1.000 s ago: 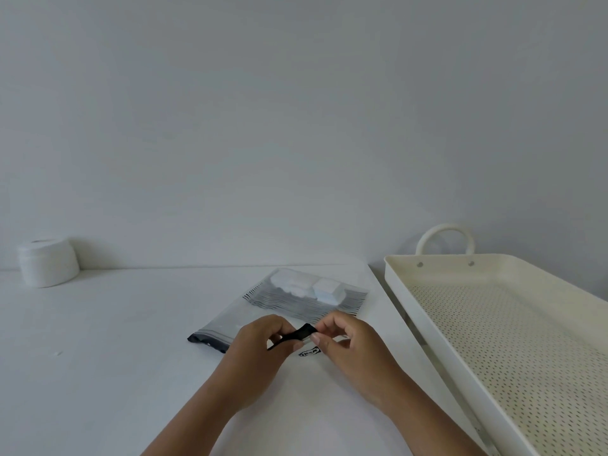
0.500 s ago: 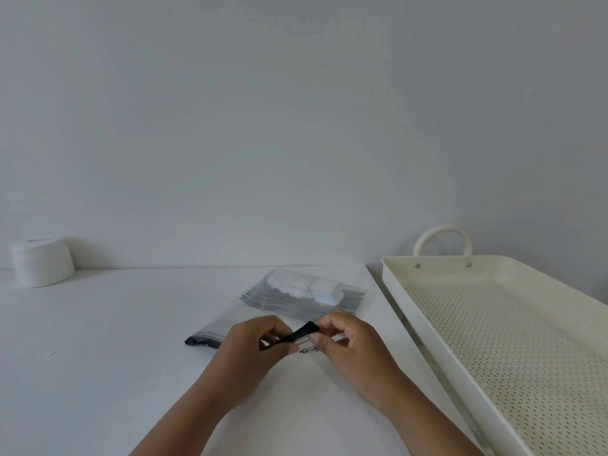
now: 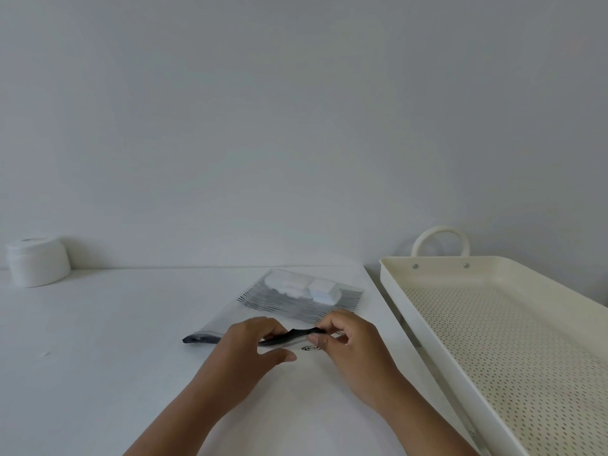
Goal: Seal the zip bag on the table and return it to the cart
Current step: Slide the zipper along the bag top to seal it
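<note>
A clear zip bag (image 3: 296,302) with thin black stripes lies flat on the white table (image 3: 98,340). White blocks sit inside it at its far end. Its near edge is a dark zip strip. My left hand (image 3: 250,350) pinches that strip near the middle. My right hand (image 3: 348,343) pinches the same strip just to the right, and the stretch between my hands is lifted and bowed. The strip's left end rests on the table. The cream cart tray (image 3: 533,324), perforated with a loop handle, stands to the right.
A white round tub (image 3: 38,261) sits at the table's far left against the grey wall. The table's right edge runs close alongside the cart tray's left rim, with a narrow gap between them.
My left hand has slid a little to the left along the zip strip, so more of the dark strip shows between my hands. The bag stays where it was.
</note>
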`<state>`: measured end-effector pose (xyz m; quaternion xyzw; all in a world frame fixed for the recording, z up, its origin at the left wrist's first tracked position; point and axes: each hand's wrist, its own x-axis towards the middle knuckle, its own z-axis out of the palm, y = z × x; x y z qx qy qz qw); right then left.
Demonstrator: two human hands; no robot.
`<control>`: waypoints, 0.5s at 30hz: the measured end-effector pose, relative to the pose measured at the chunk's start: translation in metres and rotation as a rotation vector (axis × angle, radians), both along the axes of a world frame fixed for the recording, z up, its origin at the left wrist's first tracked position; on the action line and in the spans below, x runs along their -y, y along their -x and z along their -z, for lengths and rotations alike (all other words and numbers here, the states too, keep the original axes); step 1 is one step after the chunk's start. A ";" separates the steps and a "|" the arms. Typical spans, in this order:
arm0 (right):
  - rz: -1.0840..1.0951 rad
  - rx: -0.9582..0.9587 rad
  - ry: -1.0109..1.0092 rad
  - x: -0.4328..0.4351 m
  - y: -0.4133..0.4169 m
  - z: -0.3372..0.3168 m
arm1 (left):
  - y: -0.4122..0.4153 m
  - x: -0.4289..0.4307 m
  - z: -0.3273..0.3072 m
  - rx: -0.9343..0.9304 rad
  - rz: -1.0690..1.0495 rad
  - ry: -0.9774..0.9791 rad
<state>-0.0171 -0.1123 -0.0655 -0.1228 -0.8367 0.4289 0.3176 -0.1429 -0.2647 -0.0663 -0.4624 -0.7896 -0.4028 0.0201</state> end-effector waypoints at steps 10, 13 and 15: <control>-0.029 0.070 -0.189 0.014 0.000 0.007 | 0.001 0.002 0.000 0.054 -0.022 0.036; 0.028 0.055 -0.215 0.013 0.003 0.005 | 0.001 0.001 0.001 0.029 0.004 0.031; 0.044 0.058 -0.203 0.008 0.002 0.003 | 0.004 0.003 0.002 -0.002 -0.010 0.034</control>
